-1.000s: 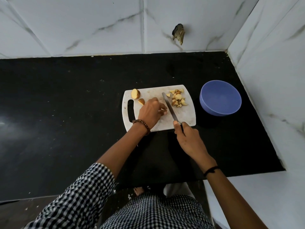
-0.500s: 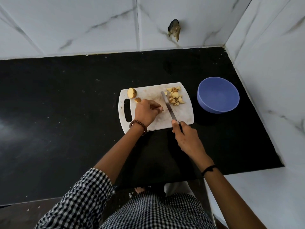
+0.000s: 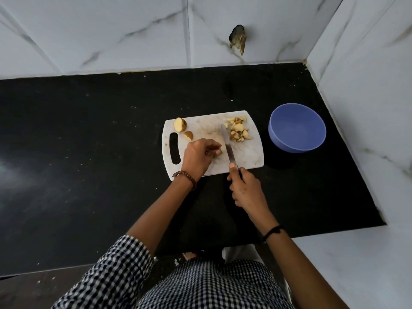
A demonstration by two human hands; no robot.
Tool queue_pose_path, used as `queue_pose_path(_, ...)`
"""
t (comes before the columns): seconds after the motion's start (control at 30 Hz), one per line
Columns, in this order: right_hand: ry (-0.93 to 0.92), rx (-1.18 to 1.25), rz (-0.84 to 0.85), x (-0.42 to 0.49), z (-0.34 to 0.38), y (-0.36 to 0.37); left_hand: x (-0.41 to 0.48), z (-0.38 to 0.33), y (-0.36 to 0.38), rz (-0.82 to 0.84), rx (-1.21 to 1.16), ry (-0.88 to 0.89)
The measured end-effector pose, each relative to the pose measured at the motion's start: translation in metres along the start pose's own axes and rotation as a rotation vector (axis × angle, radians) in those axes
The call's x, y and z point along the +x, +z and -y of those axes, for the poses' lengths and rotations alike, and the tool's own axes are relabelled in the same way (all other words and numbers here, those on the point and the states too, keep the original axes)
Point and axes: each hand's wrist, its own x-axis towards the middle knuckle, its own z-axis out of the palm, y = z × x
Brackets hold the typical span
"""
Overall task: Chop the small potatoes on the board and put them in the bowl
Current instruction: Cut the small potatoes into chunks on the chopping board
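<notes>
A white plastic cutting board with a slotted handle (image 3: 246, 157) is laid on a black stone countertop (image 3: 89, 152). A halved small potato with brown skin (image 3: 180, 124) is seen at the board's far left corner, just beside the slot, and a smaller potato wedge (image 3: 188, 135) is set close beside it, nearer the board's middle. A heap of pale chopped potato pieces (image 3: 239, 131) is gathered at the board's far right corner. A round blue plastic bowl (image 3: 287, 145) is placed on the countertop just off the board's right edge, with no potato seen in it. A steel-bladed knife (image 3: 227, 143) is held over the middle of the board, its tip beside the heap; its handle is gripped by the right hand (image 3: 245, 186) at the board's near edge. The left hand (image 3: 198, 157) is rested on the board left of the blade, fingers curled downward; whether a piece is pinched beneath them cannot be told.
</notes>
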Motion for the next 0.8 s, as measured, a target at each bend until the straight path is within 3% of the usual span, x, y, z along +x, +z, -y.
queue_pose_path(0.33,-0.028,-0.01,-0.016,0.003,-0.005,0.007,-0.002,0.001,0.005,0.035,0.169,0.155)
queue_pose_path(0.5,-0.195,-0.198,-0.131,0.016,0.011,0.004,0.001,-0.002,0.008,0.056,0.256,0.189)
queue_pose_path(0.8,-0.32,-0.288,-0.251,0.046,0.042,-0.008,0.017,-0.02,0.023,-0.011,-0.046,0.018)
